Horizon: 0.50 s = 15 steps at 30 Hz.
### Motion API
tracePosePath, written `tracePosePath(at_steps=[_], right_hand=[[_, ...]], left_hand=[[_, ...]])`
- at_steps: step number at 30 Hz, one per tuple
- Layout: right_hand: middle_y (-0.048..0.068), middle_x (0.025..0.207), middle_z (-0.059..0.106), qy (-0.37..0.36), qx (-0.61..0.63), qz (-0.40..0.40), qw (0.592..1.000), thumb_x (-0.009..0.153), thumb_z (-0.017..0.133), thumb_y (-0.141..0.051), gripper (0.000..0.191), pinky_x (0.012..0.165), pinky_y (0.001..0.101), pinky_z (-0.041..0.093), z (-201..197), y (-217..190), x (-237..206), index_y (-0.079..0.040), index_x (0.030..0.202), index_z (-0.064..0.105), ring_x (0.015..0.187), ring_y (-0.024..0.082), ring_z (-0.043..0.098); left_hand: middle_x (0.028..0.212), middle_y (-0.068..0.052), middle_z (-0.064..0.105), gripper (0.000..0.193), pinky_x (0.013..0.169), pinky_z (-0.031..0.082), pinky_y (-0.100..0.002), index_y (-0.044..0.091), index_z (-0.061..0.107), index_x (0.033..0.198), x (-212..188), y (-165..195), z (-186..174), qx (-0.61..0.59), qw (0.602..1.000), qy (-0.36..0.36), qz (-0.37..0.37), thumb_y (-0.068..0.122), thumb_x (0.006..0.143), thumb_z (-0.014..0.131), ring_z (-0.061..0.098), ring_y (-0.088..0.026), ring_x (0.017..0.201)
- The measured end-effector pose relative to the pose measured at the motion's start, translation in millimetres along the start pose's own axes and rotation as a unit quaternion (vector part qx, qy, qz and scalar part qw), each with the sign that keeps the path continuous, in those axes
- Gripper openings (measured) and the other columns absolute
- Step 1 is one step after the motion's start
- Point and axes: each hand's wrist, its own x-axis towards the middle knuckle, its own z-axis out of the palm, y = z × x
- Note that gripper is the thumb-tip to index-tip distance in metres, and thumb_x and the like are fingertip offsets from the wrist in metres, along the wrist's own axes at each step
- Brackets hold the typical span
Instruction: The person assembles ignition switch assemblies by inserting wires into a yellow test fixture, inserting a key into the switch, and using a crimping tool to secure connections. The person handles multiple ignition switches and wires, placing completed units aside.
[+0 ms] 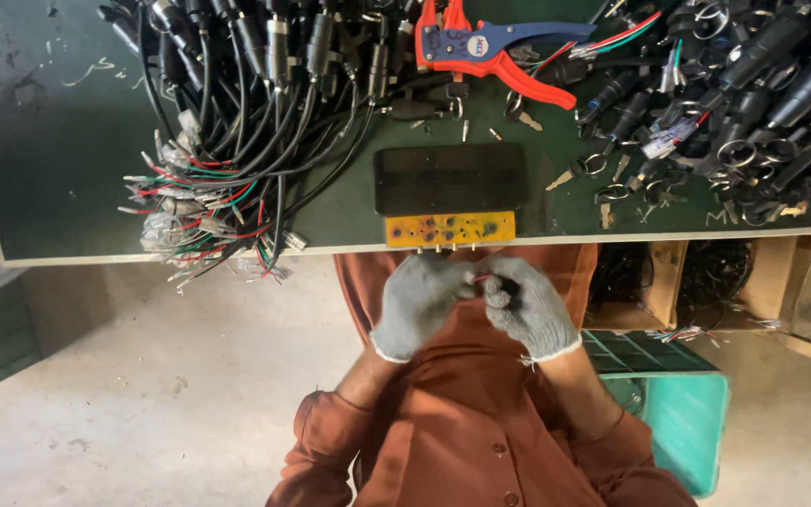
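Both gloved hands met just below the surface (68,141) edge: the left hand (417,302) and right hand (526,305) each held a closed grip on a thin red wire (479,278). Pinched so lightly, it could have slipped; beyond, tangled cables (237,103) risked snagging.

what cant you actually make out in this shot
- Head view: what the gloved left hand and right hand pinch; only a red wire tip shows between the fingers.
- Cable bundle and connector pile: cut off by the top edge.
- Holes in the orange jig: too small to tell.
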Motion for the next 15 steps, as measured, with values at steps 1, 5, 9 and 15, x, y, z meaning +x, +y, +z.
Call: tracePosePath(at_steps=[1,5,9,15], right_hand=[[-0.003,0.054,0.055,0.001,0.137,0.121,0.983,0.098,0.058,-0.02,0.025,0.032,0.0212,0.035,-6.3,1.2,5.6,-0.005,0.081,0.066,0.037,0.007,0.048],[-0.001,0.052,0.056,-0.109,0.163,0.151,0.969,0.099,0.054,-0.022,0.025,0.027,0.0236,0.036,-23.3,4.7,15.7,-0.004,0.089,0.067,0.033,0.008,0.048],[0.004,0.072,0.063,-0.131,0.142,0.018,0.981,0.107,0.057,-0.016,0.019,0.046,0.0267,0.049,-10.4,19.4,6.7,0.0,0.101,0.067,0.056,0.013,0.06],[0.008,0.094,0.068,-0.031,0.099,-0.158,0.982,0.103,0.056,-0.009,0.017,0.069,0.0322,0.056,15.8,28.4,1.4,-0.002,0.109,0.071,0.081,0.017,0.066]], left_hand=[[0.101,-0.006,0.071,0.04,0.086,0.054,-0.039,0.01,0.067,0.122,1.4,-0.4,-5.6,0.048,0.998,-0.015,0.035,0.009,0.083,0.074,0.064,-0.025,0.093],[0.106,-0.012,0.068,0.052,0.085,0.053,-0.043,0.002,0.062,0.128,3.0,4.1,-15.2,0.148,0.984,-0.015,0.096,0.016,0.079,0.07,0.065,-0.03,0.096],[0.097,-0.011,0.067,0.026,0.078,0.053,-0.042,0.007,0.064,0.114,-3.1,15.6,-0.1,0.082,0.996,0.032,-0.034,0.016,0.09,0.067,0.064,-0.03,0.087],[0.072,-0.01,0.052,0.021,0.057,0.036,-0.035,0.003,0.062,0.084,-9.8,13.4,18.3,-0.359,0.848,0.083,-0.381,0.015,0.099,0.07,0.041,-0.02,0.061]])
